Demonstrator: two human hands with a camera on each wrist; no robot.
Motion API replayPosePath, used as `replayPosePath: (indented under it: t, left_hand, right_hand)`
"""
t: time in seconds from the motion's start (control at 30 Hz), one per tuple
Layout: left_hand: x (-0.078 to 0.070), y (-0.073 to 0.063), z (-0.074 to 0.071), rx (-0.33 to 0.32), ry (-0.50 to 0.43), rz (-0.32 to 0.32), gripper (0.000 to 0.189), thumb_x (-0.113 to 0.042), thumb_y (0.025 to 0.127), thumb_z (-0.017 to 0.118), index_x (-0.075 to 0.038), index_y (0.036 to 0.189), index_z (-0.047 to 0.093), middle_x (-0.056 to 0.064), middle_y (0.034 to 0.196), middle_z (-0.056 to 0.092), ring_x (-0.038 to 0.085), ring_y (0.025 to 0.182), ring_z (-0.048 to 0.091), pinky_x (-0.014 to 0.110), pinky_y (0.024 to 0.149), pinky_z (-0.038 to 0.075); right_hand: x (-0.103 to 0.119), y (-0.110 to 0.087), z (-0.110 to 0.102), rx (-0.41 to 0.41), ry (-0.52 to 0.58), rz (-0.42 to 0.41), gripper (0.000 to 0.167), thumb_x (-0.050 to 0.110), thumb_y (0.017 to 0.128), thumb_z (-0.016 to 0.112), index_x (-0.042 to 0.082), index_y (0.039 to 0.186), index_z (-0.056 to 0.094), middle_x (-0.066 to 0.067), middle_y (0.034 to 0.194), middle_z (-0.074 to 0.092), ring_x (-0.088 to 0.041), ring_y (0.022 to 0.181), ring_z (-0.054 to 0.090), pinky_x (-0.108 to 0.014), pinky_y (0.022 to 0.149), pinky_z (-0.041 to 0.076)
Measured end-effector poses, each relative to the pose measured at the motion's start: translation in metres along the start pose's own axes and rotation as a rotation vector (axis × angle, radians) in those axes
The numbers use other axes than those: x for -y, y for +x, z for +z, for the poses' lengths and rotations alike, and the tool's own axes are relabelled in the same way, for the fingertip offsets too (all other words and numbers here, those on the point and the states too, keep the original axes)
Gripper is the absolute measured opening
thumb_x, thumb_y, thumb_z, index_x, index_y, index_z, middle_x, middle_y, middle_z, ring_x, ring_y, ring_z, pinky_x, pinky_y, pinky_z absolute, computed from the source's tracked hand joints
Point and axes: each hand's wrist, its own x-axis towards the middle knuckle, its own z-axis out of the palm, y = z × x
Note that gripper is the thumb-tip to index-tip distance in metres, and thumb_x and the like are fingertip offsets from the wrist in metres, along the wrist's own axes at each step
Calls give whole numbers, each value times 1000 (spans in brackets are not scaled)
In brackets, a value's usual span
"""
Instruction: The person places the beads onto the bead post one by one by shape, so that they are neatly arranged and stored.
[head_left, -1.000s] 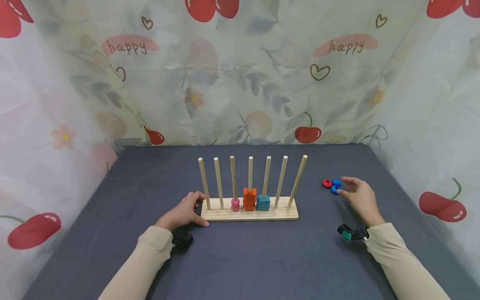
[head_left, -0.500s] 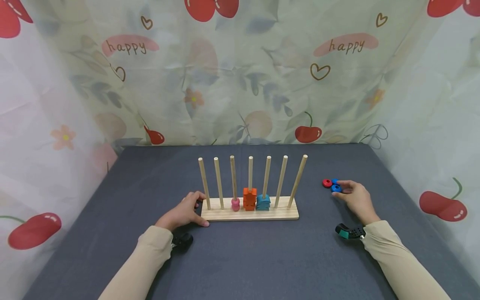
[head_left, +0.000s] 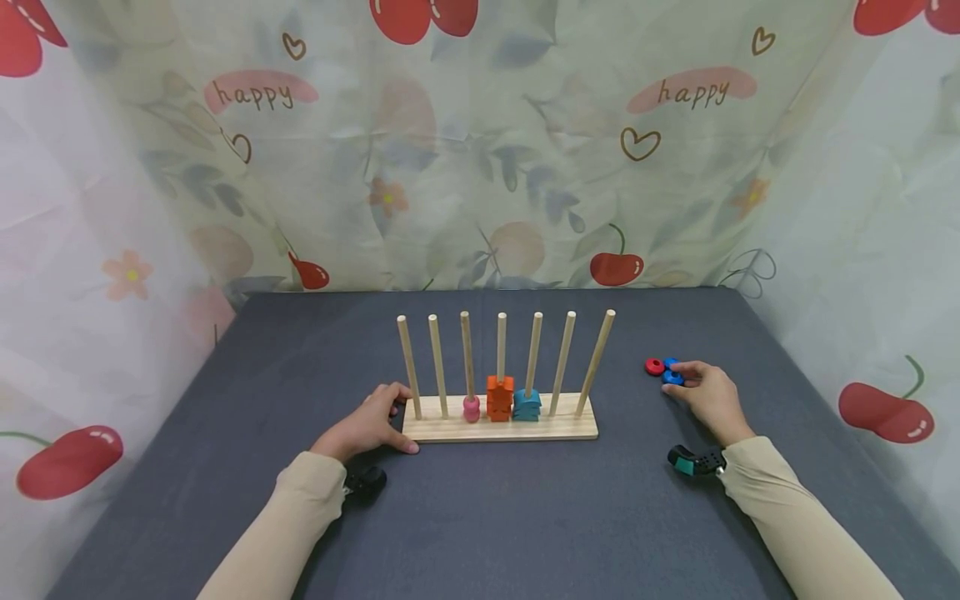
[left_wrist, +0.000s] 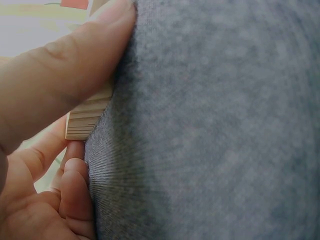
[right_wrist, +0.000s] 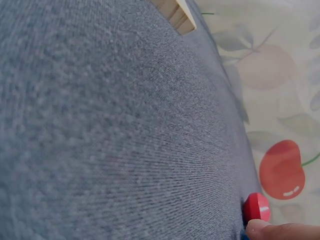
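Note:
A wooden peg rack (head_left: 442, 429) stands mid-table with several upright rods. My left hand (head_left: 366, 423) grips its left end, thumb along the front edge and fingers behind; the left wrist view shows the thumb (left_wrist: 60, 75) over the wooden end (left_wrist: 85, 122). On the rack's rods sit a pink bead (head_left: 471, 409), orange pieces (head_left: 499, 398) and teal pieces (head_left: 527, 406). To the right, my right hand (head_left: 712, 398) pinches a blue ring bead (head_left: 672, 377) between thumb and fingers. Beside it lie a red ring bead (head_left: 654, 367) and another blue one (head_left: 671, 363), partly covered.
A dark grey cloth (head_left: 495, 517) covers the table. Behind and at both sides hang printed curtains (head_left: 480, 167) with cherries. A black band (head_left: 696, 461) is worn at my right wrist, and a dark device (head_left: 366, 483) at the left.
My right hand has shifted slightly left, and its thumb and fingers have closed around the front blue bead. The left hand and rack have stayed put.

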Motion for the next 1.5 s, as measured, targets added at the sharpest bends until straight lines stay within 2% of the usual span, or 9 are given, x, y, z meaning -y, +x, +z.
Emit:
replayPosePath:
  t: [0.43, 0.63, 0.8, 0.97, 1.07, 1.13, 1.27, 1.4, 1.5]
  left_hand:
    - [-1, -1, 1, 2, -7, -1, 74, -14, 64, 91, -3, 124, 49, 16, 119, 44, 29, 109, 41, 46, 93, 37]
    - [-3, -2, 0, 6, -14, -7, 74, -14, 64, 91, -3, 124, 49, 16, 118, 44, 30, 109, 41, 47, 93, 37]
    - [-3, -2, 0, 7, -19, -8, 74, -14, 64, 91, -3, 124, 49, 16, 120, 43, 30, 110, 41, 47, 94, 37]
    - [-2, -1, 0, 4, -15, -5, 74, -15, 64, 91, -3, 124, 49, 15, 119, 44, 30, 109, 41, 47, 93, 37]
    - [0, -1, 0, 4, -16, -7, 75, -15, 64, 91, -4, 124, 49, 15, 118, 44, 29, 109, 41, 46, 93, 37]
    - [0, 0, 0, 5, -15, -5, 75, -15, 64, 91, -4, 124, 49, 15, 118, 44, 29, 109, 40, 47, 93, 37]
    - [1, 0, 0, 7, -19, -1, 75, -15, 64, 91, -4, 125, 48, 15, 118, 43, 29, 109, 40, 46, 92, 36]
    - [-1, -1, -1, 8, -15, 3, 75, -14, 64, 91, -3, 125, 48, 15, 116, 43, 28, 108, 40, 44, 90, 36]
    - [-1, -2, -1, 9, -13, 6, 74, -14, 64, 91, -3, 124, 48, 15, 116, 43, 29, 107, 40, 44, 90, 36]
  right_hand:
    - [2, 1, 1, 4, -22, 17, 34, 15, 88, 70, -4, 115, 61, -31, 120, 59, -42, 105, 60, -51, 85, 46]
    - [15, -2, -8, 33, 39, 12, 36, 18, 90, 67, -3, 119, 60, -30, 123, 58, -41, 107, 59, -49, 83, 47]
    - [43, -7, -20, 33, 132, 26, 40, 24, 94, 64, 1, 126, 57, -25, 129, 55, -39, 113, 57, -47, 85, 49]
    - [77, -16, -33, 5, 217, -13, 47, 38, 94, 61, 7, 129, 56, -18, 131, 56, -33, 115, 58, -40, 86, 49]
    - [97, -25, -41, -19, 274, -53, 52, 47, 92, 61, 11, 129, 57, -12, 129, 59, -20, 110, 61, -29, 82, 49]
    - [110, -33, -45, -39, 318, -89, 52, 48, 91, 62, 14, 130, 58, -7, 129, 59, -10, 107, 60, -26, 81, 48]
    - [135, -47, -51, -86, 423, -179, 48, 42, 90, 65, 15, 129, 61, 4, 123, 62, 1, 102, 59, -20, 82, 47]
    - [159, -57, -55, -148, 563, -280, 44, 30, 89, 70, 12, 128, 63, 8, 119, 65, -3, 100, 62, -14, 82, 48]
    - [173, -61, -56, -161, 672, -339, 42, 21, 86, 73, 10, 126, 64, 4, 121, 66, -7, 100, 64, -15, 84, 49]
